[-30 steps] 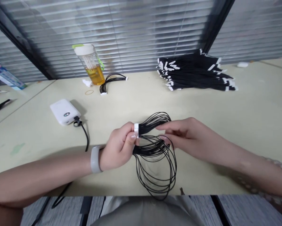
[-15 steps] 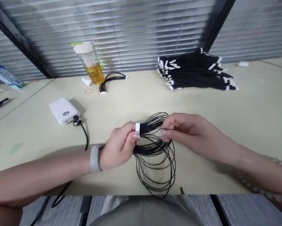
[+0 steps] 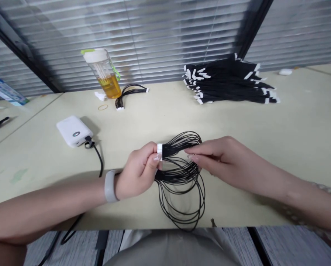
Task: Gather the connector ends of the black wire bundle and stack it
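Observation:
My left hand [image 3: 137,170] is closed around a white connector [image 3: 159,150] from which many thin black wires run. The wires [image 3: 179,176] bend round in loops to the right, an upper bunch and a lower bunch, and the lowest loops hang toward the table's front edge. My right hand [image 3: 226,159] reaches into the gap between the two bunches from the right. Its index finger and thumb are stretched out, slightly apart, with no wire visible between the tips. Its other fingers are partly hidden behind the thumb and wires.
On the table [image 3: 143,129] lie a white power bank [image 3: 74,131] with a black cable, a rubber band [image 3: 102,107] and a short wire harness [image 3: 130,92]. A bottle [image 3: 106,75] of amber liquid stands behind. A pile of black wire harnesses [image 3: 228,83] lies at the back right.
My right index finger has straightened, and its pinch with the thumb has loosened. The upper loops now reach a little farther right. My left hand still holds the connector.

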Available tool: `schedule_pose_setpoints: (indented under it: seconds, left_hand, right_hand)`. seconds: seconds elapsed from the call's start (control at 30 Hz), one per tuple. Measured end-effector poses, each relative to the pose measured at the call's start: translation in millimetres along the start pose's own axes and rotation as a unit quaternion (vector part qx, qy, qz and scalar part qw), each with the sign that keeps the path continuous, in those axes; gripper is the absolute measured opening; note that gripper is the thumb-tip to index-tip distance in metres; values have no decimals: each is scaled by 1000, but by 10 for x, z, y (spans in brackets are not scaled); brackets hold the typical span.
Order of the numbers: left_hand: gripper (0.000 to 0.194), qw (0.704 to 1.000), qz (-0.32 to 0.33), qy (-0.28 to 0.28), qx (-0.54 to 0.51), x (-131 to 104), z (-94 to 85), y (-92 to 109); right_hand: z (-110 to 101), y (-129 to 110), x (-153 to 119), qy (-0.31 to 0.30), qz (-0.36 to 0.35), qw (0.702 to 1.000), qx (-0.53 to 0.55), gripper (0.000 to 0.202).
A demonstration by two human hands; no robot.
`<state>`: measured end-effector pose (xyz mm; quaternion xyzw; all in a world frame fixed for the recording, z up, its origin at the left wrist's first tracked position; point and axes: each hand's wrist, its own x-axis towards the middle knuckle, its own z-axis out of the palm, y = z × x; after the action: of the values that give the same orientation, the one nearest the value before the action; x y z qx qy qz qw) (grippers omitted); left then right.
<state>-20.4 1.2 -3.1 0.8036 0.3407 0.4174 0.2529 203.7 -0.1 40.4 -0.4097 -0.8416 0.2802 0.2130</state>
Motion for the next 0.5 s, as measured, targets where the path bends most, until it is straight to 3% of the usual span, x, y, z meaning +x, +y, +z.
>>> schedule_pose_setpoints:
  seconds: [0.1,0.2,0.5]
  left_hand:
    - [35,1000,7,0,5,2,-3,3]
    - [35,1000,9,-4,13,4,-4,12]
    - [34,1000,21,-9,13,3,-9,18]
  right_hand:
    - [-2,-16,10,-57,27,996,68,30]
    - [13,-14,24,-72,30,993,91,34]
    - [34,-53,26,-51,37,996,57,25]
